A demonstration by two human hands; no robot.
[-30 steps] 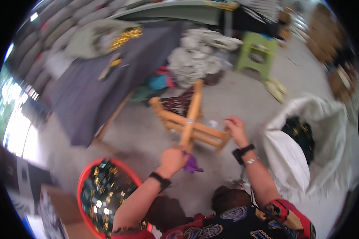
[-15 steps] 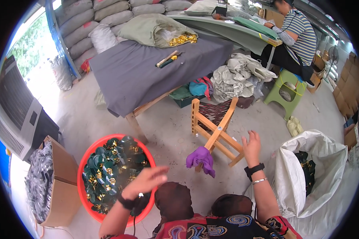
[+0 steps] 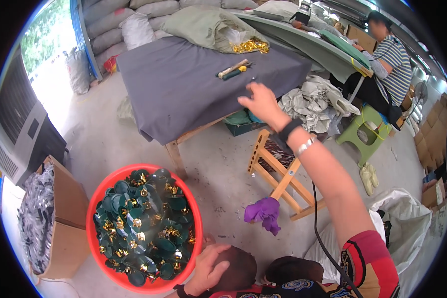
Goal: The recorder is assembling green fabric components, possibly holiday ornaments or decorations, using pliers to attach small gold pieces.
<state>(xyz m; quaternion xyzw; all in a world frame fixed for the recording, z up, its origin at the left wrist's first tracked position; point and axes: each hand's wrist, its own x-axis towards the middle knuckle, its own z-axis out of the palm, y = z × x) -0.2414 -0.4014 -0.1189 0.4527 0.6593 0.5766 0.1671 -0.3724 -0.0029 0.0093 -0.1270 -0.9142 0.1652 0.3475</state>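
My right hand (image 3: 264, 105) reaches out over the grey cloth-covered table (image 3: 184, 94), fingers apart and holding nothing that I can see. Just beyond its fingertips lies a small dark thing (image 3: 254, 79), too small to name. Farther left on the cloth are a pale stick-like handle (image 3: 233, 67) and a tool with a green and yellow handle (image 3: 233, 74). My left hand (image 3: 208, 268) rests at my knee, thumb and fingers spread, beside the red basin (image 3: 197, 233). Dark green round pieces with gold-coloured metal parts (image 3: 139, 223) fill that basin.
A wooden folding stool (image 3: 283, 184) with a purple cloth (image 3: 264, 214) stands before me. A white sack (image 3: 412, 208) is at right, a carton (image 3: 69, 218) at left. An open sack (image 3: 198, 30) spills gold pieces. Another person (image 3: 390, 54) sits at the far right.
My right hand has moved forward and left, from beside the stool to over the table. My left hand has drawn back from above the basin's edge to my knee. The view has shifted.
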